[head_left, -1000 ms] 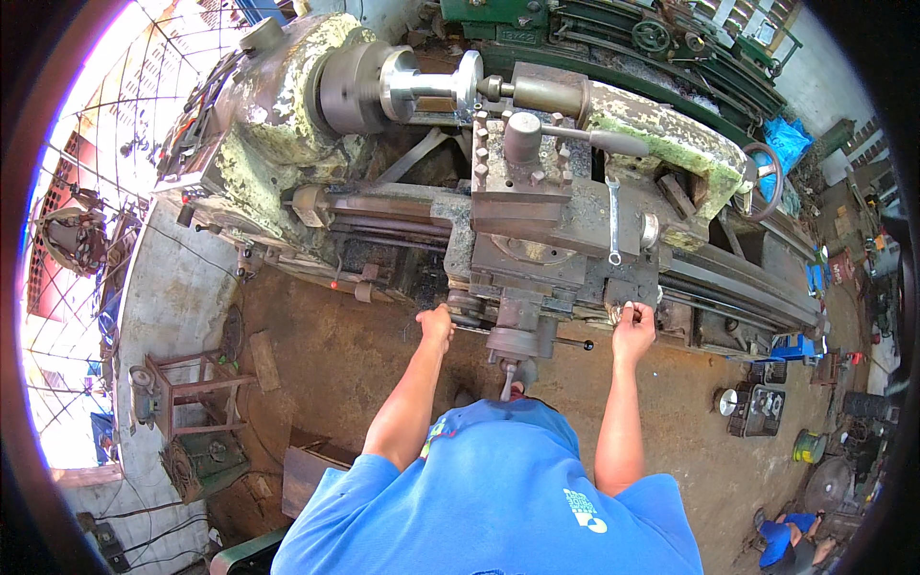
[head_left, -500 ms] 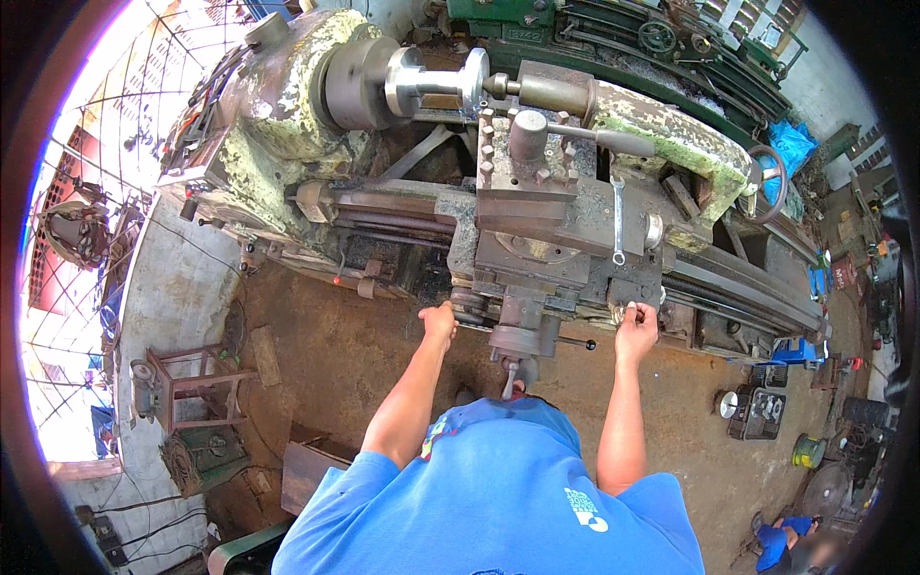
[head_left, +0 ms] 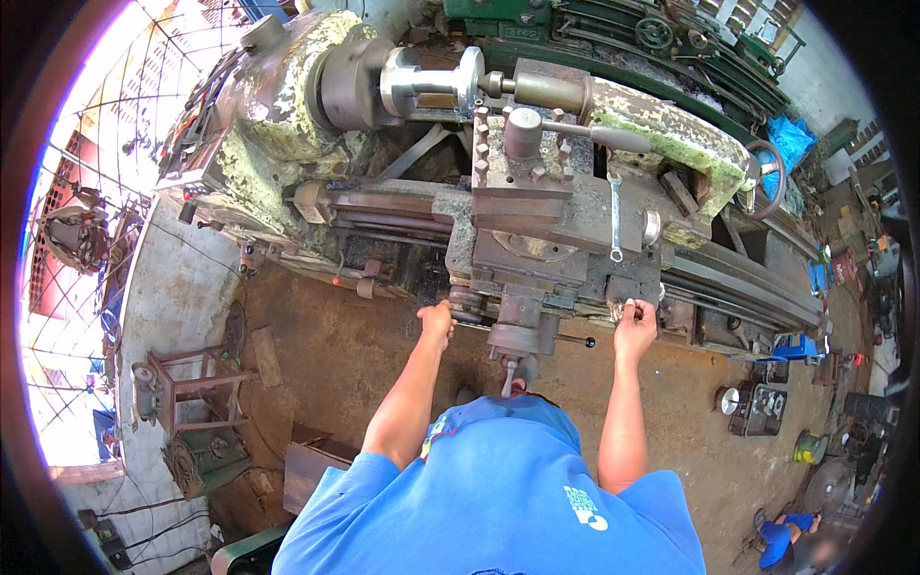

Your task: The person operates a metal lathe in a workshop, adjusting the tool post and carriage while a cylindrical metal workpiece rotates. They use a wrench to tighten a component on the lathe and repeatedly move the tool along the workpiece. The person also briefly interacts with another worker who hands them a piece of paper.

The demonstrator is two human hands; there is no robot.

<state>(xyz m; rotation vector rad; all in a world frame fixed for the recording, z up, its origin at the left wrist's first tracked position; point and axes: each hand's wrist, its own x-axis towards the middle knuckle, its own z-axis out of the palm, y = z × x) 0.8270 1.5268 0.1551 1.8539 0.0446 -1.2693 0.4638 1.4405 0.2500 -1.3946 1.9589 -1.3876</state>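
Observation:
I stand at a large metal lathe with flaking pale green paint. My left hand [head_left: 436, 324] is closed at the left side of the carriage, on the handle of a handwheel [head_left: 467, 305]. My right hand [head_left: 634, 329] has its fingers curled against the carriage's right front; what they hold is hidden. A shiny flanged metal workpiece [head_left: 431, 80] sits between the dark chuck [head_left: 356, 84] and the tailstock centre [head_left: 496, 84]. Between my hands is the cross-slide crank [head_left: 510, 376]. Above it rises the tool post [head_left: 523, 144] with its long clamping lever.
A combination wrench [head_left: 616, 218] lies on the carriage, right of the tool post. Behind stands a green machine [head_left: 508, 31]. A rusty metal stand [head_left: 203, 388] is on the floor at left, a black crate [head_left: 764, 410] at right. Another person [head_left: 788, 539] is low at the bottom right.
The view has shifted very slightly. Both hands keep their places, and the workpiece and carriage show no clear movement.

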